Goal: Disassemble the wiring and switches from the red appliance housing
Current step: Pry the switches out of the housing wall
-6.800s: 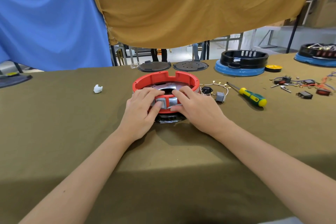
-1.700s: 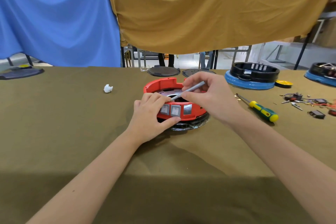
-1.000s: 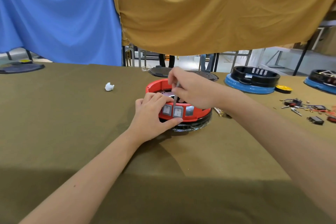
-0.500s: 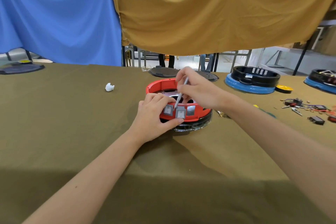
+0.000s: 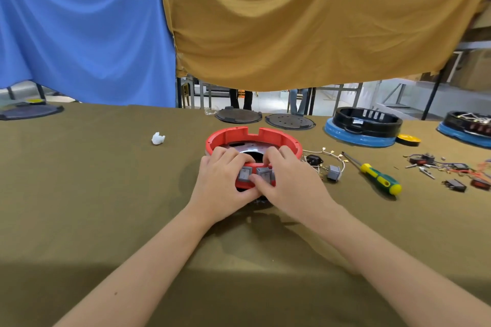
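Note:
The round red housing [image 5: 252, 137] sits on the olive cloth at the middle of the table, with grey rocker switches [image 5: 244, 174] set in its near wall. My left hand [image 5: 221, 186] grips that wall from the left, fingers curled over the rim and thumb underneath. My right hand [image 5: 289, 186] grips it from the right, fingers over the rim and thumb pressing a grey switch [image 5: 263, 174]. Loose wiring with a grey switch [image 5: 333, 172] and a black socket [image 5: 313, 160] lies just right of the housing.
A green and yellow screwdriver [image 5: 380, 180] lies to the right. Farther right are small switches and wires [image 5: 451, 170]. Black and blue housings [image 5: 364, 127] and two dark discs [image 5: 289, 121] stand at the back. A white scrap [image 5: 158, 138] lies to the left.
My right hand no longer holds the slim metal tool and has come down onto the housing's near wall beside my left hand. The loose wiring and the screwdriver now show on the right.

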